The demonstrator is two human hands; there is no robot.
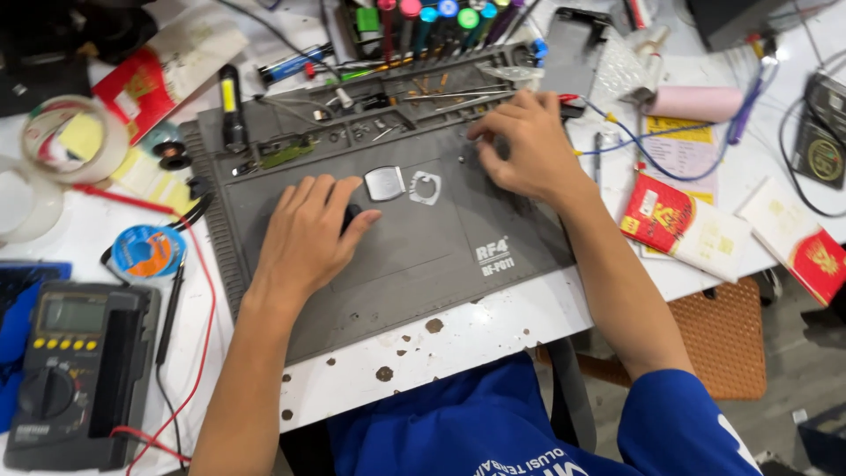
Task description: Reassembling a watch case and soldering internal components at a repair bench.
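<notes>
Grey rubber is covering the middle of the white bench: a repair mat (423, 256) with ribbed edges and small trays along its far side. The person's left hand (308, 234) is lying palm down on the mat, fingers loosely curled over a small black part (352, 214) that is peeking out between thumb and forefinger; how firmly it is being held I cannot tell. Just beyond those fingertips a small silver plate (384, 183) is lying flat, and right beside it a thin metal frame (425, 188) with a round cut-out, neither one touched. The right hand (524, 150) is resting further back on the mat, near its right far corner, fingers bent down and bunched narrow, the tips pressing at something tiny on the mat that is too small to make out. A row of screwdrivers (436, 22) with coloured caps is standing behind the mat. A black and yellow torch (231, 106) is lying at the mat's left far corner. To the left a solder spool (147, 251) is sitting beside a multimeter (75, 370) with red leads, and a tape roll (66, 137) is lying further back. Red booklets (656, 216) are lying to the right of the mat, on the bench.
</notes>
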